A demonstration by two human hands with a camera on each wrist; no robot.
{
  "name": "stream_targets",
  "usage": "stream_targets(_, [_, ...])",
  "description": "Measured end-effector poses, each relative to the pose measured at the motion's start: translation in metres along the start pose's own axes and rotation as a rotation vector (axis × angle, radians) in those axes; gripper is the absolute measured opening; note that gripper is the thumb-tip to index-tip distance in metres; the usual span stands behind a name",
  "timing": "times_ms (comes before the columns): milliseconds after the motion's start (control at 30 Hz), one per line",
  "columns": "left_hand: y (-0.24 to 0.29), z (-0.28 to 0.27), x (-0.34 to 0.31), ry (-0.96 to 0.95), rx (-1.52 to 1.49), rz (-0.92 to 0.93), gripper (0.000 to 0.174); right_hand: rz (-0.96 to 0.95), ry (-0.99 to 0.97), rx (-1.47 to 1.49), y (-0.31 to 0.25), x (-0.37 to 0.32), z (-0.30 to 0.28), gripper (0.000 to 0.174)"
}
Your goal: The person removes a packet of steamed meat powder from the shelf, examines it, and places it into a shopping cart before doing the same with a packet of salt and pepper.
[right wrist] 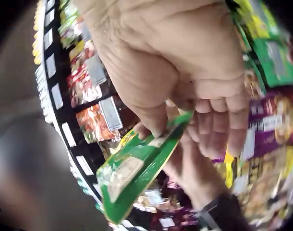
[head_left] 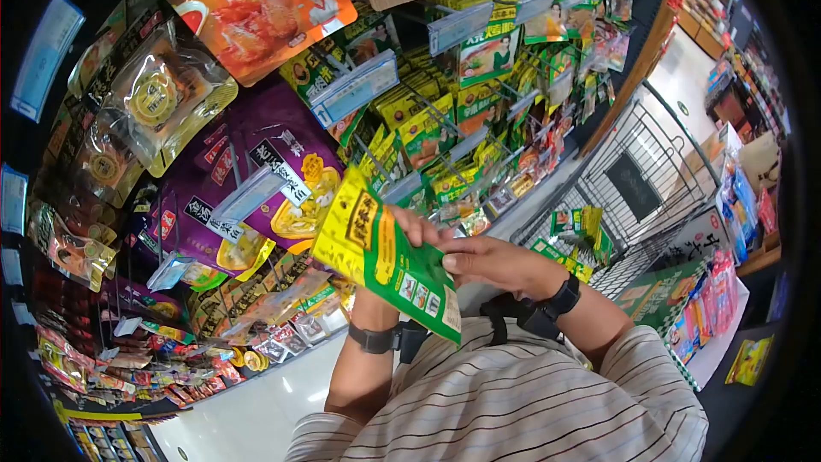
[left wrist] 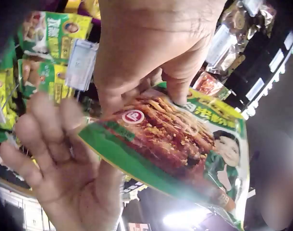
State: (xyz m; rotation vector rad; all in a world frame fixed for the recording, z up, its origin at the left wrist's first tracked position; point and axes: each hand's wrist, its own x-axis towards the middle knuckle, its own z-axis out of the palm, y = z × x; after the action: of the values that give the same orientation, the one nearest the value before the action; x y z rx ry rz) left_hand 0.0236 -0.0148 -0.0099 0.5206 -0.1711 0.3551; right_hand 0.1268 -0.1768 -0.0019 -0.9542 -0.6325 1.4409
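The packet [head_left: 385,263] sits mid-frame, pinched by the left hand [left wrist: 156,45], and I reckon it could slip to the floor [head_left: 244,415] if that pinch slackens, because the right hand [head_left: 494,262], fingers loose, only lays a thumb against it.

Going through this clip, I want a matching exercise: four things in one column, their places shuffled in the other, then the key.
Things
1. Wire cart
2. Green-and-yellow packet nearest the head camera
3. Black wrist straps
4. Purple bags

Places
A. Gripped by the left hand
B. Partly behind a price tag at left in the head view
C. One on each arm
D. Right side of the head view, with small packets inside

Pairs: 1-D, 2-A, 3-C, 4-B
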Motion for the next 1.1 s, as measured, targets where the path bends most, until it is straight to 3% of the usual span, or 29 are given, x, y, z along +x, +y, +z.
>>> stream_targets(33, [0.008,0.002,-0.001,0.021,-0.034,0.016,0.027,0.010,0.011,-0.223,-0.007,0.001,-0.008,0.050])
stream_targets(100, [0.029,0.008,-0.012,0.154,0.226,0.025,0.023,0.023,0.030,-0.675,-0.023,0.003,-0.029,0.050])
stream_targets(133, [0.034,0.019,-0.012,0.262,0.341,0.105,0.022,-0.085,0.078,-0.686,-0.033,0.001,-0.034,0.049])
stream_targets(167, [0.039,0.024,-0.013,0.372,0.455,0.184,0.022,-0.112,0.134,-0.600,-0.048,0.002,-0.034,0.049])
stream_targets(233, [0.051,0.013,-0.020,0.396,0.602,0.206,0.021,-0.162,0.242,-0.419,-0.085,-0.001,-0.024,0.050])
stream_targets(300, [0.059,0.022,-0.025,0.503,0.698,0.181,0.022,-0.322,0.275,-0.451,-0.112,0.006,-0.011,0.051])
stream_targets(333, [0.058,0.014,-0.024,0.460,0.716,0.271,0.025,-0.403,0.293,-0.463,-0.122,0.012,-0.005,0.052])
stream_targets(467, [0.064,0.012,-0.022,0.498,0.672,0.299,0.027,-0.615,0.286,-0.554,-0.145,0.039,0.013,0.056])
stream_targets(567, [0.064,0.017,-0.014,0.511,0.683,0.345,0.023,-0.593,0.217,-0.387,-0.151,0.055,0.025,0.056])
stream_targets(733, [0.064,0.019,0.002,0.504,0.793,0.399,0.018,-0.603,0.279,-0.275,-0.152,0.069,0.023,0.021])
stream_targets(1100, [0.058,0.024,0.030,0.503,0.940,0.484,0.013,-0.514,0.040,0.082,-0.161,0.062,0.032,0.024])
